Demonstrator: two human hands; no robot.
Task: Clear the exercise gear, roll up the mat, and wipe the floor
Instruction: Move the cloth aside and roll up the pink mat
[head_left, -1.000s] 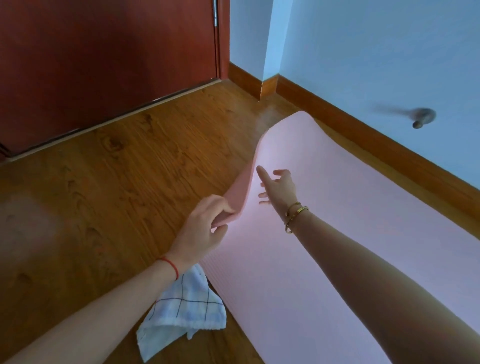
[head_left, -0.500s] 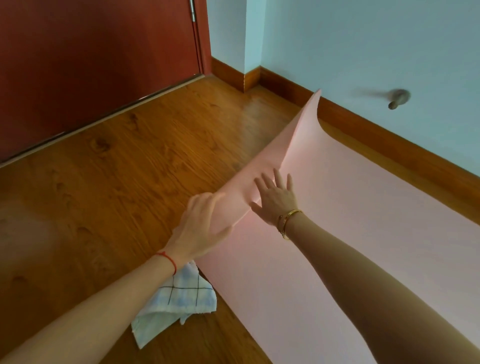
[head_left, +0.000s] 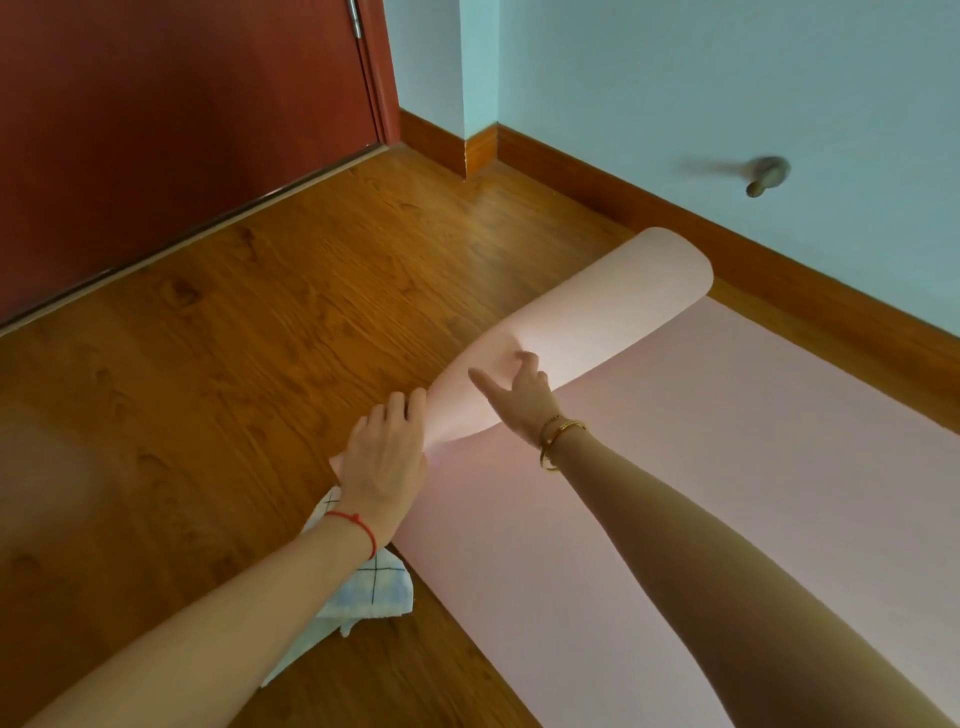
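A pink exercise mat (head_left: 727, 467) lies on the wooden floor, running toward the lower right. Its far end is folded back over itself into a loose curl (head_left: 613, 306). My left hand (head_left: 384, 457) lies over the near end of that curl, fingers bent round its edge. My right hand (head_left: 519, 389) presses its fingertips into the curl a little farther along and dents it, thumb stretched out to the left. A white checked cloth (head_left: 374, 587) lies on the floor beside the mat, partly under my left forearm.
A dark red door (head_left: 182, 130) closes the left back side. Light blue walls with a wooden skirting board (head_left: 779, 275) run close behind the mat. A door stopper (head_left: 769, 174) sticks out of the wall. Bare wooden floor (head_left: 208, 389) spreads to the left.
The mat's far end went from a lifted flap to a curl folded down onto the mat. Both hands followed it down, and the view shifted slightly.
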